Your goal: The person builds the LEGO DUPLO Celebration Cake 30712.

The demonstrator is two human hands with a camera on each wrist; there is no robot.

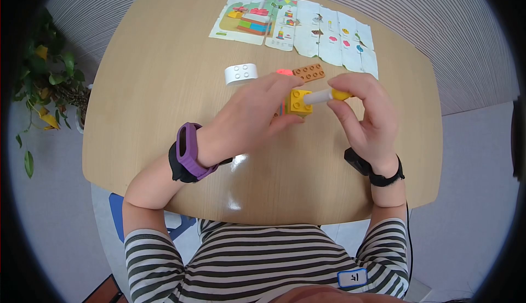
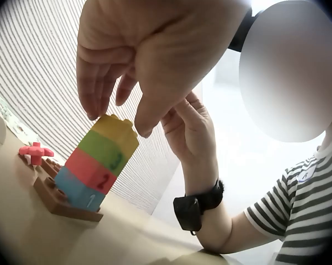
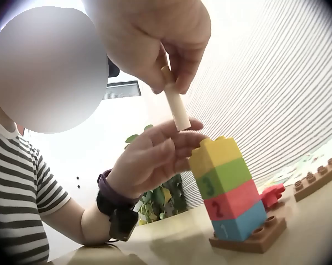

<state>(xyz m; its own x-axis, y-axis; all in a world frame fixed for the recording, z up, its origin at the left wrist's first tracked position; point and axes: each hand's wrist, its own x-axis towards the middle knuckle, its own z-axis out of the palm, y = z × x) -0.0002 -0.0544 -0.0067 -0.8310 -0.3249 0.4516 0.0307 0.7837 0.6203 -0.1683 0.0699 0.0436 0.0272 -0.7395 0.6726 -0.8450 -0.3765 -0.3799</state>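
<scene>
Near four stacked bricks (image 3: pixel 228 190) (yellow topmost), one candle (image 3: pixel 178 112), in right hand (image 1: pixel 377 116).

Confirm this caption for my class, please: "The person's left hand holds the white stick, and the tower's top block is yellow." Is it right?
Not quite: the right hand, not the left, holds the white stick, as the head view shows. The rest stands: the top block is yellow.
</scene>
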